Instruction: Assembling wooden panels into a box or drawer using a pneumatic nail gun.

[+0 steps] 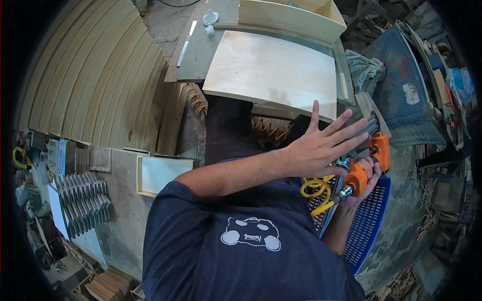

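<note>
My left hand (326,141) reaches across my body with its fingers spread; nothing shows in it. It hovers beside an orange air nail gun (356,179), partly covering it. My right hand (370,173) is wrapped round the handle of this gun, on my right side. A yellow air hose (321,206) joins the gun at a metal fitting. Just past my left fingertips is a grey metal part (370,125), which I cannot tell apart from the gun. In front of me a pale wooden panel (273,70) lies on the workbench (193,65).
An open wooden box (291,22) stands at the bench's far side. Long boards (90,75) are stacked at left, near a shallow wooden tray (165,175) and grey metal strips (83,203). A blue plastic basket (369,226) and a blue metal cabinet (401,85) are at right.
</note>
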Tool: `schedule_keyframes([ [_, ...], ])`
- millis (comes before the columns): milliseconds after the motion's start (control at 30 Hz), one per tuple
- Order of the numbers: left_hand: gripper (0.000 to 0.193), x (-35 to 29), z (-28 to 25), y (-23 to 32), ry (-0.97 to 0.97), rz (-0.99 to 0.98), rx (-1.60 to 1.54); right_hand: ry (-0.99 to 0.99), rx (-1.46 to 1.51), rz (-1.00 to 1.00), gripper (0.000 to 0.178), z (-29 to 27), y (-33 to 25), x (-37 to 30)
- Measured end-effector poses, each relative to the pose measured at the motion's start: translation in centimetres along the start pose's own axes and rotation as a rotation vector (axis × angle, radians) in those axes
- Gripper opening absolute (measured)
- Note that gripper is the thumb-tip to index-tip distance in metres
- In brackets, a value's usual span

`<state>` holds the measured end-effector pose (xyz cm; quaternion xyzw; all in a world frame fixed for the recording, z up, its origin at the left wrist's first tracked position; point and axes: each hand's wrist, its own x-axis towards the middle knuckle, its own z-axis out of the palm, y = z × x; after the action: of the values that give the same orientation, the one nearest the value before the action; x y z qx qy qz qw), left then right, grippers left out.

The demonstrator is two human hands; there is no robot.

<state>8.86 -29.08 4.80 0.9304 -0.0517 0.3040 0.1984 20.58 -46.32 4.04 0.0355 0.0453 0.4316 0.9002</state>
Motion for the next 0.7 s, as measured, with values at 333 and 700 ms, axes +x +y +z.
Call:
schedule_keyframes([
  [333, 0.090, -8.8, 2.8, -9.3, 0.694, -1.373, -1.666, 0.069, -0.726, -0.086, 0.017, 1.0, -3.0, -1.4],
  [700, 0.068, -8.4, 5.4, -12.4, 0.600, -0.974, -2.030, 0.150, -0.688, -0.057, 0.018, -1.1, -2.3, -1.7],
])
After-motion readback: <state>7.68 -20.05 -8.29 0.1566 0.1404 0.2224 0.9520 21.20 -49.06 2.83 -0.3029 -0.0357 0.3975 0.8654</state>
